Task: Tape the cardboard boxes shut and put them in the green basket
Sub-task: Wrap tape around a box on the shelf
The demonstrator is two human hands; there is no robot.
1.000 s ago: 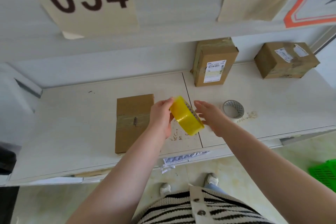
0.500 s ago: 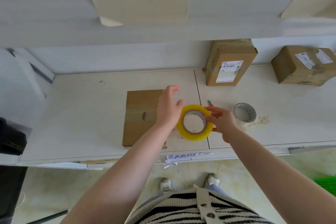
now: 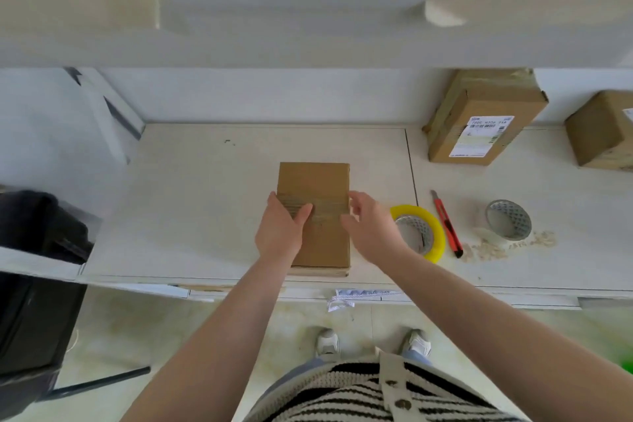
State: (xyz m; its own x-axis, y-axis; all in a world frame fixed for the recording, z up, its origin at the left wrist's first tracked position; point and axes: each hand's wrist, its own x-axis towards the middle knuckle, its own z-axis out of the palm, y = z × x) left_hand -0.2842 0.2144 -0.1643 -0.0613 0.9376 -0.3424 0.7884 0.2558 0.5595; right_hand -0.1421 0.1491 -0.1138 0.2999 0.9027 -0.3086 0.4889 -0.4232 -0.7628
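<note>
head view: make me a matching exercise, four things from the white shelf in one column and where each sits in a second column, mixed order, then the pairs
Things
1. flat brown cardboard box
2. yellow roll of packing tape
3. red utility knife
4. upright brown cardboard box with a white label

Places
A. standing at the back of the white shelf, against the wall
B. lying under the left hand, near the shelf's front edge
C. lying between the yellow roll and an empty grey tape core
D. lying just behind the right hand, left of the knife

Pairs: 1-B, 2-D, 3-C, 4-A
</note>
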